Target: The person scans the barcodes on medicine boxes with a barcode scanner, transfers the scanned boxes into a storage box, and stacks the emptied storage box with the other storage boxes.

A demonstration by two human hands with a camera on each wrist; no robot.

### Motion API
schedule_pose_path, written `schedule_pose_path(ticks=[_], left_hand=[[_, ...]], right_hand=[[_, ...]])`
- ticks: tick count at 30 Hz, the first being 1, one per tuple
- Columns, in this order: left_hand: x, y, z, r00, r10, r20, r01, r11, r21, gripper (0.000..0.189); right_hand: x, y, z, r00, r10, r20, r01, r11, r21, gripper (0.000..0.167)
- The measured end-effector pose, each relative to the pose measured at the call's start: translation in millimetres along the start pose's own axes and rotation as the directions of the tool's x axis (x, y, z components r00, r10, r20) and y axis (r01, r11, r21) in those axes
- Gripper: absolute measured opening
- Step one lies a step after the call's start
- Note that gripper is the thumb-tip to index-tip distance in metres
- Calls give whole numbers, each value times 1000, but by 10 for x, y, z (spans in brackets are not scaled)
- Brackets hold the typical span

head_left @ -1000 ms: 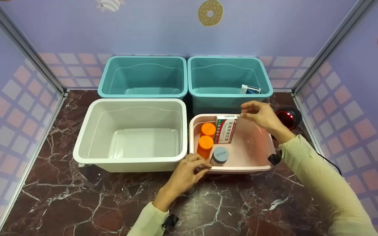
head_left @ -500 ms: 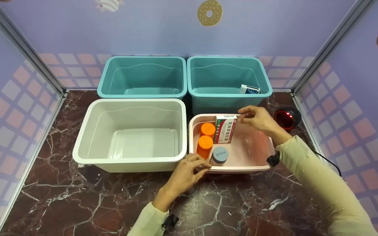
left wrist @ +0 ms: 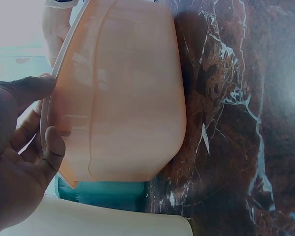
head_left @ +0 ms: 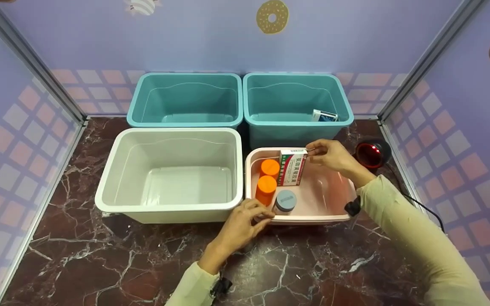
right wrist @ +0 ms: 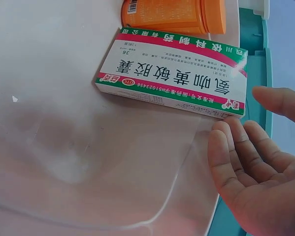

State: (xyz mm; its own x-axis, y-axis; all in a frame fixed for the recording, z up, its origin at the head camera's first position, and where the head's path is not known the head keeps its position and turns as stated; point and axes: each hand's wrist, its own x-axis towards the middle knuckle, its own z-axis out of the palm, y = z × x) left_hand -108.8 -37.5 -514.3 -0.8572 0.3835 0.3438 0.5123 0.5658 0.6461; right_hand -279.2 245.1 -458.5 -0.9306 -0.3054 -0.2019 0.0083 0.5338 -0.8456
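Note:
A pink bin (head_left: 319,191) holds a white, green and red medicine box (head_left: 292,170), two orange-capped bottles (head_left: 266,185) and a grey-capped jar (head_left: 286,201). My left hand (head_left: 238,225) grips the bin's near left rim, its thumb against the outer wall in the left wrist view. My right hand (head_left: 333,157) is over the far rim, beside the upper end of the medicine box. In the right wrist view its fingers (right wrist: 236,147) are bent slightly, close to the box's corner; whether they touch it I cannot tell.
A white bin (head_left: 168,209) stands left of the pink one. Behind are two teal bins (head_left: 185,124); the right teal bin (head_left: 298,123) has a small white-and-blue box (head_left: 325,116) in it. At the right, a black device (head_left: 373,153) glows red and trails a cable.
My right hand has come down and to the left, closer to the medicine box. The left hand stays on the rim, and the things in the bin have not moved.

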Motion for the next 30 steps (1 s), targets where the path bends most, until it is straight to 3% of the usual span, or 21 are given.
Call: schedule_pose_path(ticks=[16, 30], left_hand=[[7, -5, -2, 1000, -6, 8, 6, 1000, -24, 15], [1, -10, 4, 1000, 0, -3, 0, 1000, -22, 13]], right_hand=[[58, 22, 51, 998, -60, 23, 63, 988, -144, 35], [84, 25, 137, 996, -48, 71, 60, 982, -179, 30]])
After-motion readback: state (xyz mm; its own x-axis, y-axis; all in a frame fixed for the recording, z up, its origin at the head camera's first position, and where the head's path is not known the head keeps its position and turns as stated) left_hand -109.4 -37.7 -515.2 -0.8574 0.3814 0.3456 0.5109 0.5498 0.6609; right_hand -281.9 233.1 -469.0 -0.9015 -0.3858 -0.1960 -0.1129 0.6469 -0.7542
